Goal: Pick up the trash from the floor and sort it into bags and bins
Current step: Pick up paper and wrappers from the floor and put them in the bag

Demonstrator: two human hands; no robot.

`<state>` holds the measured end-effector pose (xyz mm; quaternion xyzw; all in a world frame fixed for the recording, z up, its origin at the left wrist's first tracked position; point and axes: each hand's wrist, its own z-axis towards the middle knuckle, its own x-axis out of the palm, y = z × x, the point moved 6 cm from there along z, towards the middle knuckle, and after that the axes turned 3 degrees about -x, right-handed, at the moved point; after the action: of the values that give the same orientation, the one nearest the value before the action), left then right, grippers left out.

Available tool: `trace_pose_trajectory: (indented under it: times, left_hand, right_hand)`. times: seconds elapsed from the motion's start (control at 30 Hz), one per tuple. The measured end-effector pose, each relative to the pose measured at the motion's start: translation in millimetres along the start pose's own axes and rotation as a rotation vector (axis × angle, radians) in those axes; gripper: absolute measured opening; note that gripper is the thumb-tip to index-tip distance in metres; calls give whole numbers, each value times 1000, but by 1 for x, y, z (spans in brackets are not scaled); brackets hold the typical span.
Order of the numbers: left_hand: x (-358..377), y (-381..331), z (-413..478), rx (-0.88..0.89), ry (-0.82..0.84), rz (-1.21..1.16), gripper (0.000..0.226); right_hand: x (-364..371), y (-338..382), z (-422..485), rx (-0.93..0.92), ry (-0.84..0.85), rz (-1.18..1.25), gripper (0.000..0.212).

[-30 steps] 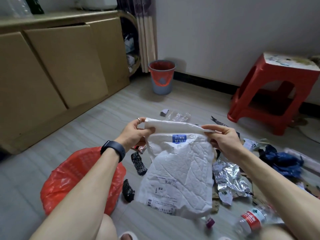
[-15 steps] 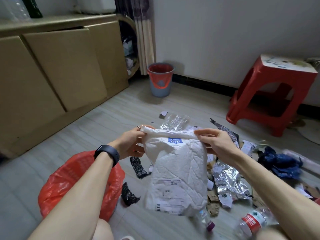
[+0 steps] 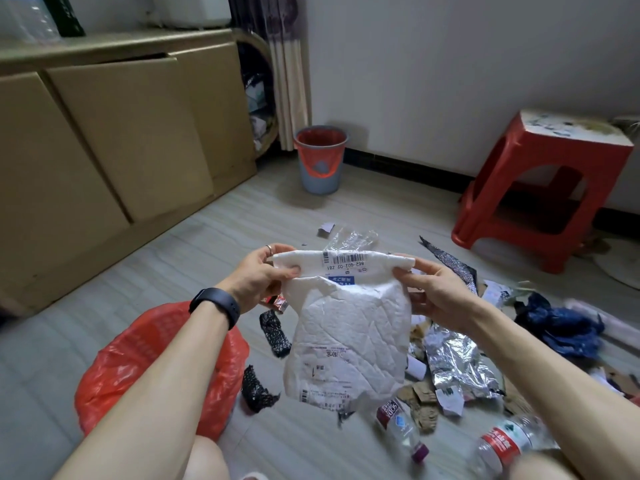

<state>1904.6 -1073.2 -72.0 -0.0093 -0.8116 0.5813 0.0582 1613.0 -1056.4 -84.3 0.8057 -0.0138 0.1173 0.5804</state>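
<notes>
Head: left hand [image 3: 263, 277], right hand [image 3: 438, 297] pinch one mailer [image 3: 349, 337]; two bottles [image 3: 401, 427] [image 3: 502, 445].

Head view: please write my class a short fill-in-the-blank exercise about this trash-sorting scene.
1. The left hand and right hand hold the white mailer bag by its ____ edge.
2. A black wristband sits on the ____ wrist.
3. The red-labelled bottle lies on the ____.
Missing words: top; left; floor.
</notes>
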Motion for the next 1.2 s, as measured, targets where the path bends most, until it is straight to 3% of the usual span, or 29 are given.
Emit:
trace_pose_trajectory:
  times: [0.13, 0.3, 0.37, 0.5, 0.57, 0.67, 0.77, 0.87, 1.0, 1.1, 1.2]
  left_hand:
    - [2, 4, 1, 1, 51, -24, 42]
    - [6, 17, -5, -92, 152, 210, 37]
    - [5, 17, -7, -125, 127, 228, 37]
    - [3, 9, -12, -217, 165, 101, 15]
    - [6, 10, -13, -255, 201, 113, 22]
    - [6, 12, -6, -182, 111, 117, 29]
    - [6, 6, -1, -104, 35, 8, 51]
    - [5, -3, -2, -23, -3, -42, 65]
    - [10, -4, -3, 8, 47, -120, 60]
    - [20, 8, -8, -86, 173, 39, 56]
    - [21, 9, -7, -100, 145, 59, 60]
  right_hand:
    - [2, 4, 3, -38, -28, 57, 23]
    - [-2, 4, 2, 8, -76, -185, 30]
    - [0, 2, 3, 29, -47, -153, 28]
    - [8, 6, 1, -34, -15, -165, 26]
    - [7, 9, 0, -76, -48, -210, 26]
    - [6, 10, 2, -68, -120, -49, 41]
    - [5, 9, 4, -26, -152, 72, 55]
    - [6, 5, 4, 6, -83, 78, 46]
    - [14, 1, -2, 54, 33, 21, 30]
    - [13, 6, 0, 3, -5, 88, 24]
    - [6, 13, 2, -52, -58, 153, 27]
